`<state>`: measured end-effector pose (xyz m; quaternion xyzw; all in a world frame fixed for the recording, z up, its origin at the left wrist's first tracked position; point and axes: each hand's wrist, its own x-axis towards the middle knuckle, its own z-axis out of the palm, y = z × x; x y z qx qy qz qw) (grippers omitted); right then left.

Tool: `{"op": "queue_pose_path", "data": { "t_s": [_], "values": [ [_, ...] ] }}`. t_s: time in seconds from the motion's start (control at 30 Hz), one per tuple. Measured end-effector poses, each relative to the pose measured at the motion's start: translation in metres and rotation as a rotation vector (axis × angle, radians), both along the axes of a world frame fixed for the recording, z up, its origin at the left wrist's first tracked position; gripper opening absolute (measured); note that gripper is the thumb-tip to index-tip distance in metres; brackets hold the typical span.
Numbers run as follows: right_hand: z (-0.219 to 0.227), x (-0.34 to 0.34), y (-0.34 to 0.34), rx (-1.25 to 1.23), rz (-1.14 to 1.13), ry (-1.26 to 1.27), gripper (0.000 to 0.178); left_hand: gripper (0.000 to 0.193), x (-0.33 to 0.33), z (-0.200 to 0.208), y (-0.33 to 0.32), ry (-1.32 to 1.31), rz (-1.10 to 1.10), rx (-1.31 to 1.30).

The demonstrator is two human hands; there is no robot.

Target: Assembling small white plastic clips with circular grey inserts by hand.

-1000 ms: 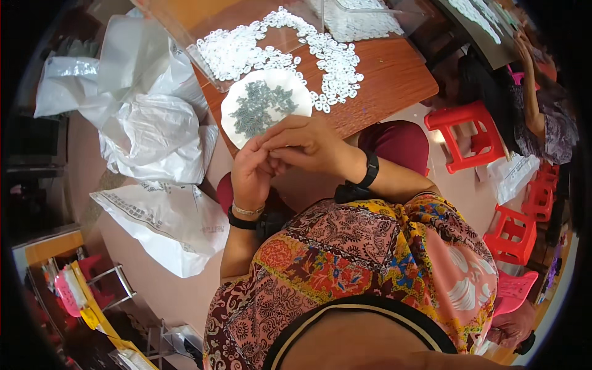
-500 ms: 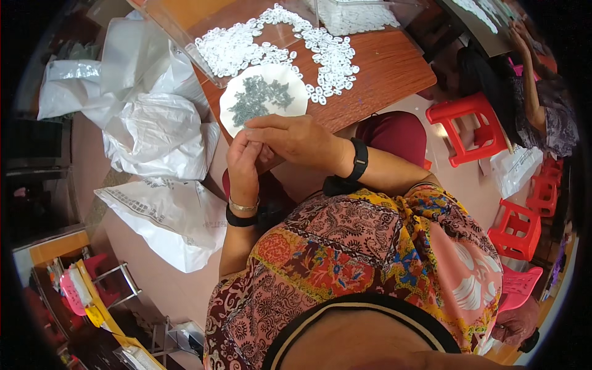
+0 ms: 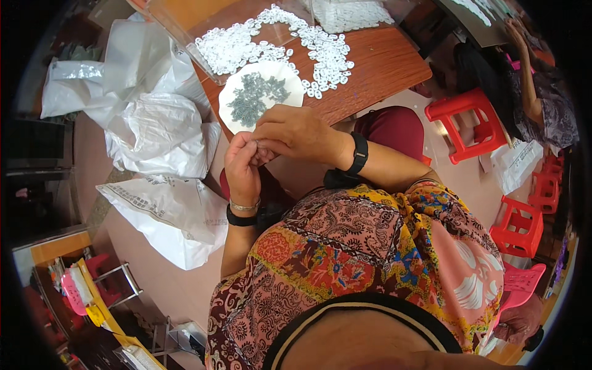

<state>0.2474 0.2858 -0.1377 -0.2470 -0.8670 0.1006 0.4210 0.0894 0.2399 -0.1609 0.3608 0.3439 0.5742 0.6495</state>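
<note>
Meeting at their fingertips, a person's left hand (image 3: pixel 242 166) and right hand (image 3: pixel 299 131) are slightly left of the frame's centre. Their fingers bend inward, close together; whether they are clamped on something small, I cannot tell. Just above them, a wavy-edged white plate (image 3: pixel 296 88) bears a loose heap of tiny grey-green pieces (image 3: pixel 248 100). It sits by the near left corner of a brown wooden table (image 3: pixel 382 68). Beyond the plate, white oval pieces (image 3: pixel 330 58) curve across the upper middle of the frame, some beside its rim. White sacks (image 3: pixel 160 126) fill the upper left; a red stool (image 3: pixel 472 126) stands at upper right, near another person's arm (image 3: pixel 524 74).

Anything pinched could drop toward the lap or floor, since the fingertips meet off the table's edge. A knuckle catching the plate's rim might jolt it and scatter the heap.

Right fingertips are mostly hidden behind that hand, which also covers the plate's lower rim. Grey-green pieces are too small to make out singly. Dark lens borders cut off the other person.
</note>
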Motion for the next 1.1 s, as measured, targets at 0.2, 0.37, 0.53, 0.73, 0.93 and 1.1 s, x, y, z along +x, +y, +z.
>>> {"op": "queue_pose_path", "data": {
  "t_s": [0.2,0.37,0.53,0.73,0.93,1.1],
  "values": [
    [0.016,0.006,0.012,-0.162,0.188,-0.094,0.016,0.013,-0.006,-0.004,-0.002,-0.001,0.05,0.029],
    [0.016,0.031,0.096,-0.301,-0.055,-0.181,0.017,0.01,-0.022,-0.007,-0.007,0.057,0.069,0.035],
    [-0.012,0.052,0.185,-0.107,-0.374,-0.586,0.023,0.009,-0.024,-0.01,-0.009,0.093,0.1,0.019],
    [-0.036,0.036,0.206,-0.116,-0.448,-0.699,0.02,0.009,-0.033,-0.009,-0.019,0.098,0.149,0.011],
    [-0.023,0.046,0.2,-0.178,-0.485,-0.739,0.02,0.009,-0.038,-0.012,-0.018,0.099,0.171,0.005],
    [-0.017,0.053,0.198,-0.199,-0.526,-0.714,0.019,0.01,-0.034,-0.016,-0.014,0.097,0.145,0.018]
  ]
}}
